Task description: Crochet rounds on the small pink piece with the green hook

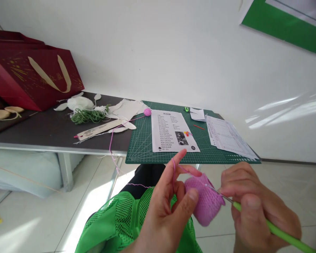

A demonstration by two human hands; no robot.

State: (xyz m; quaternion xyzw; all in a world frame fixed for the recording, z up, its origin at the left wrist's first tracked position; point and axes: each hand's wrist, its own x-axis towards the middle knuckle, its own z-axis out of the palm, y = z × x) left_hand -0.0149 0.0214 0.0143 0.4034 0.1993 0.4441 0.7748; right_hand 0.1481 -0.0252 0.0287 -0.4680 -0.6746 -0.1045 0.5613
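My left hand point(173, 207) pinches a pink crocheted piece point(206, 207), shaped like a small cup, between thumb and fingers. Pink yarn point(174, 172) loops round its raised index finger. My right hand point(258, 211) is closed round a crochet hook point(276, 230) with a green handle, its metal shaft reaching to the top edge of the piece. The yarn trails down past the table edge on the left and up to a small pink yarn ball point(147, 112). Beyond my hands, a printed pattern sheet point(165, 131) lies on a green cutting mat point(139, 140).
Left on the dark table point(100, 142) are green yarn point(88, 116), white yarn point(80, 103), and a bookmark-like strip point(100, 130). A red gift bag point(47, 73) stands behind them. Printed papers point(229, 137), a red stick point(199, 127) and a green clip point(186, 109) lie on the mat's right.
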